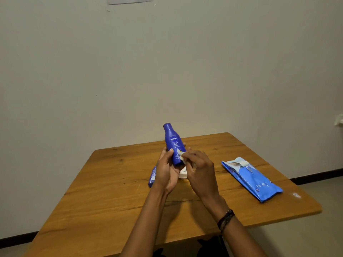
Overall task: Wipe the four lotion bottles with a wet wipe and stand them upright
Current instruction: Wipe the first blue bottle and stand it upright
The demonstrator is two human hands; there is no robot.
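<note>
Head view: left hand [167, 171] grips lotion bottle [173, 140], right hand [200, 169] pinches wipe [183, 157].

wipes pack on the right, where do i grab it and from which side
Probably a grip across the narrow middle of the pack, coming from above with the right hand. It lies flat on the table, so its edges offer little, and its flap at the far end is peeled open.

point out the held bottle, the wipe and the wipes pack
bottle [173, 140]: head view, on its front label
wipe [182, 158]: head view, on the white fold against the bottle
pack [254, 179]: head view, on the middle of the blue wrapper
</note>
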